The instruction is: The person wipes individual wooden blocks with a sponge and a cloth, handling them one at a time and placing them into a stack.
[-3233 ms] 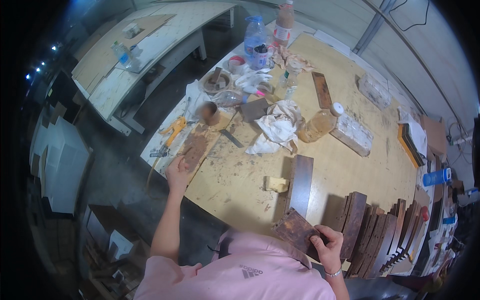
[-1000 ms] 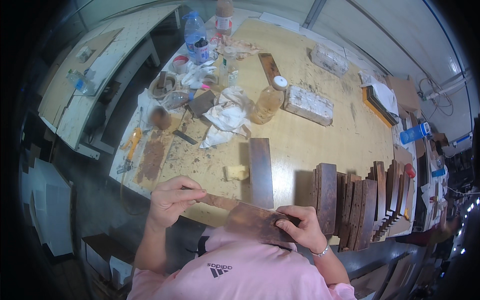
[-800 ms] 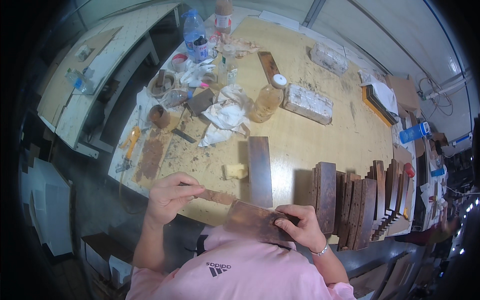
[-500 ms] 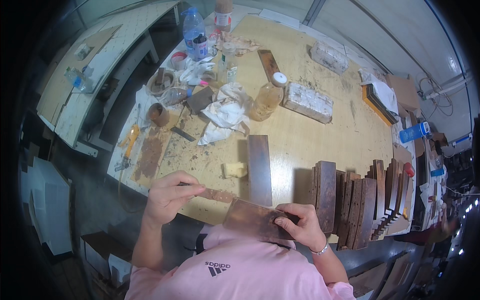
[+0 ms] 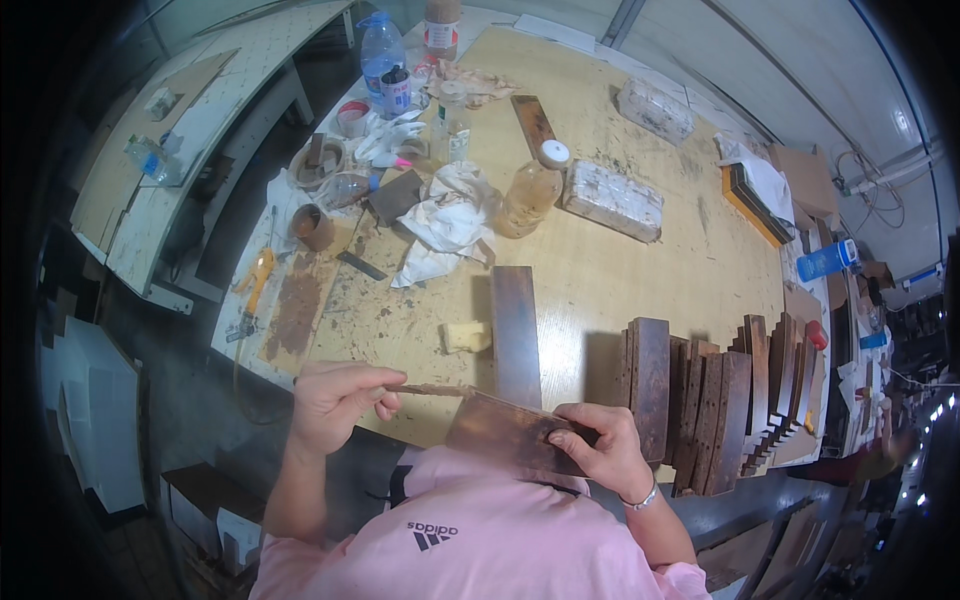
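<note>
My left hand [image 5: 335, 402] pinches the end of a thin flat spatula [image 5: 430, 390], its blade smeared with brown paste and seen nearly edge-on. The blade's far end meets the upper left corner of a dark brown wooden board [image 5: 500, 432]. My right hand [image 5: 603, 440] grips that board at its right end, thumb on its face, holding it tilted against my chest at the table's near edge. Just beyond it, another dark board [image 5: 515, 335] lies on the table, with a yellow sponge [image 5: 465, 337] at its left side.
Several stacked dark boards [image 5: 650, 390] stand along the table's [image 5: 640, 275] near right edge. Farther off are a bottle of yellowish liquid [image 5: 530, 195], a crumpled white cloth [image 5: 452, 220] and a wrapped block [image 5: 613, 200]. A brown cup [image 5: 312, 228] and an orange-handled tool [image 5: 258, 280] lie left.
The spatula in my left hand has turned from showing its flat face to nearly edge-on, at the board's corner. My right hand and the board stay nearly in place.
</note>
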`<state>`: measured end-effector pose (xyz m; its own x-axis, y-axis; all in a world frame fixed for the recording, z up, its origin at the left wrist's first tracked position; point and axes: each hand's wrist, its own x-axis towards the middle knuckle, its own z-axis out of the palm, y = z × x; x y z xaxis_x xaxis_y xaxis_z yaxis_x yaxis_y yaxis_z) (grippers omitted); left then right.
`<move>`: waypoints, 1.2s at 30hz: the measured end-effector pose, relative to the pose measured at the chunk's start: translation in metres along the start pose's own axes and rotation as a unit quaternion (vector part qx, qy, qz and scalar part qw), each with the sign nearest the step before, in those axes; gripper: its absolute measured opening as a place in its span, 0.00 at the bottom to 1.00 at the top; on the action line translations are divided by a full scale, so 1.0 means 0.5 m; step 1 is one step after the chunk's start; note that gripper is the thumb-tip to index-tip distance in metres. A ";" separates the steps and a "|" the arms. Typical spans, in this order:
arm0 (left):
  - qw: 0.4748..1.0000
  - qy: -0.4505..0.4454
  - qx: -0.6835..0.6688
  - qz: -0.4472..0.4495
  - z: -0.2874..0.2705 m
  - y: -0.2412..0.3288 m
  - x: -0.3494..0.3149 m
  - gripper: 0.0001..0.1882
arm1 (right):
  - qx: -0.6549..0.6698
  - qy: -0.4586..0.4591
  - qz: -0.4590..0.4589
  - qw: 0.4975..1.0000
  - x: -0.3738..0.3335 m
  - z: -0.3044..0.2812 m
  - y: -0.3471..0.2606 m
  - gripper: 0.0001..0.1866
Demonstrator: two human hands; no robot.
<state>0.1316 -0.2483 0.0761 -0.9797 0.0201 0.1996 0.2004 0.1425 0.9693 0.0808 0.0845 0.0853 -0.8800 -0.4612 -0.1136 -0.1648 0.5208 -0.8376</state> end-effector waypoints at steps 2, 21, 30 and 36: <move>1.000 -0.002 0.007 -0.014 0.005 0.004 0.000 0.12 | 0.007 0.010 -0.001 1.000 -0.001 -0.001 0.005 0.12; 1.000 0.014 0.015 -0.017 0.013 -0.005 -0.013 0.12 | -0.010 -0.001 0.000 1.000 -0.008 0.006 -0.005 0.11; 0.959 0.244 0.074 -0.124 -0.058 -0.123 -0.074 0.10 | 0.047 0.037 0.016 0.998 -0.025 0.016 0.020 0.11; 0.824 0.407 0.371 -0.130 -0.188 -0.281 -0.206 0.15 | 0.074 0.036 0.042 0.996 -0.036 0.026 0.052 0.10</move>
<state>0.2051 -0.3633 -0.0673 -0.5973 -0.7344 0.3221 -0.3718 0.6095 0.7002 0.0981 0.0970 0.0587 -0.9186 -0.3645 -0.1528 -0.0262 0.4420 -0.8966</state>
